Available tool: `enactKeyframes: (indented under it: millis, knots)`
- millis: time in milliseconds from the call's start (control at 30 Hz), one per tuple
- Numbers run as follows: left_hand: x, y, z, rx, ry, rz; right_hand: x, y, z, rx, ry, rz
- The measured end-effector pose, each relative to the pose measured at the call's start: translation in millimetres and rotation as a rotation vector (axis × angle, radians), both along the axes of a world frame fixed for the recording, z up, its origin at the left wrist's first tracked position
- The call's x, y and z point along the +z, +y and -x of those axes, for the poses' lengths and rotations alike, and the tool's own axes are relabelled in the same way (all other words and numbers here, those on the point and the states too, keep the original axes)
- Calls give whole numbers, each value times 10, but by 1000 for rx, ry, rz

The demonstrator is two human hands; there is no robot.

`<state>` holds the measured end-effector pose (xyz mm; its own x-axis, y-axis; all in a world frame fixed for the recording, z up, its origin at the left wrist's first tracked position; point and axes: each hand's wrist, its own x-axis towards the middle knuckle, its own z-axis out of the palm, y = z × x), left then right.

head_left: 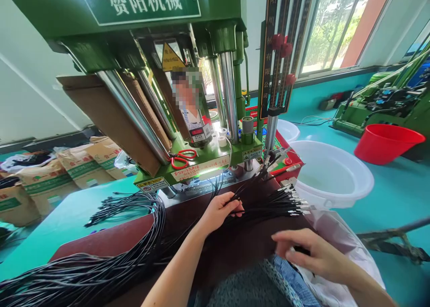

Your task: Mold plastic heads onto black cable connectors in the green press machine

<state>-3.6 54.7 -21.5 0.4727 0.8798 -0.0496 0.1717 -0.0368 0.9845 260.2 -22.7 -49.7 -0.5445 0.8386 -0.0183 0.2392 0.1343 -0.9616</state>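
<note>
My left hand (223, 210) is closed round several thin black cables (250, 183) in front of the green press (215, 157). The cables fan out up and to the right from my fingers. Beside it, on the dark red table (231, 248), lies a bundle of black cables with silver connectors (292, 201). Over the table's front right edge, near my lap, my right hand (298, 251) hovers with its fingers apart and curled, slightly blurred, holding nothing. A large heap of black cables (101, 264) spreads over the left of the table.
Red-handled scissors (181, 159) lie on the press base. A white tub (332, 172) and a red bucket (386, 143) stand at the right. Paper sacks (50, 181) line the left wall. A cardboard sheet (110, 118) leans against the press columns.
</note>
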Motion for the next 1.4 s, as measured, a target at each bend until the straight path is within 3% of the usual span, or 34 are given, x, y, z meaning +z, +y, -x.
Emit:
enactKeyframes:
  millis: [133, 333, 400, 500, 667, 833, 967, 1133, 1267, 1400]
  knots:
    - [-27, -60, -42, 18, -65, 55, 187, 377, 558, -38, 437, 83]
    - [29, -90, -13, 274, -154, -46, 256, 595, 843, -258, 341, 65]
    - [48, -106, 16, 256, -152, -41, 311, 592, 859, -305, 450, 39]
    - [39, -129, 32, 153, -151, 46, 437, 627, 895, -269, 696, 8]
    - [-26, -189, 24, 32, -221, 201, 606, 823, 965, -195, 855, 212]
    - [-145, -423, 95, -1, -301, 364, 516, 890, 1055, -173, 789, 293]
    - [-302, -662, 134, 88, -371, 424, 397, 779, 1158, -66, 708, 279]
    - [-418, -835, 94, 46, -344, 459, 287, 609, 1205, 17, 554, 235]
    - [-396, -834, 89, -53, -365, 482, 165, 484, 1167, -1, 577, 209]
    - [-228, -678, 42, -264, -397, 496, 85, 358, 1140, -115, 514, 119]
